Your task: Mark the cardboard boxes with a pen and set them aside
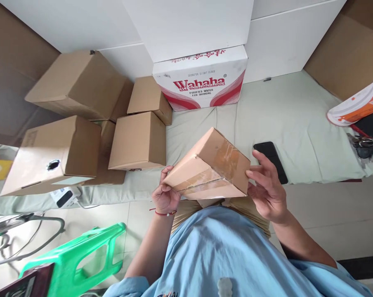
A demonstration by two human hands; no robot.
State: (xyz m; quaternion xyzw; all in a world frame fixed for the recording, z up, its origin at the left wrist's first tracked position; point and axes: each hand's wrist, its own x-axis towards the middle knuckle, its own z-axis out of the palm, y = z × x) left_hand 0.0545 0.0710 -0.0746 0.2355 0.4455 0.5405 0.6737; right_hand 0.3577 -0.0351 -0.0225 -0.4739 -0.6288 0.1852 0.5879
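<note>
Steadying the tilted box (205,169) at frame centre calls for even support, the left hand (166,200) pinching its left corner and the right hand (268,196), fingers spread, touching its right edge.

Single head cam, worn up top, looks fwd & down at close range over own torso.

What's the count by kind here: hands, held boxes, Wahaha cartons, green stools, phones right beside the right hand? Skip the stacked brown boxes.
Hands: 2 (left hand, right hand)
Held box: 1
Wahaha carton: 1
Green stool: 1
Black phone: 1
Total: 6
</note>
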